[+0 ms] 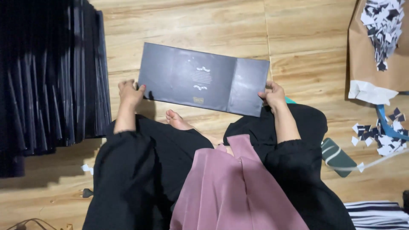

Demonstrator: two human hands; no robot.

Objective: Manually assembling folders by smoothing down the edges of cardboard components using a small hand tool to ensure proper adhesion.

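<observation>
I hold a dark grey folded card point(200, 79), opened flat, above the wooden floor in front of my crossed legs. My left hand point(130, 93) grips its left edge near the lower corner. My right hand point(272, 94) pinches its lower right corner. The card has a wide left panel with small pale ornamental printing and a narrower right flap. A bare foot point(177, 120) shows below the card, between black sleeves and a pink garment point(234, 191).
A large stack of dark folded cards point(55, 81) fills the left side. At the right stand a brown paper bag point(375, 55) with paper scraps, loose scraps point(379, 138) on the floor, a dark green phone-like object point(338, 156) and striped cloth point(377, 215).
</observation>
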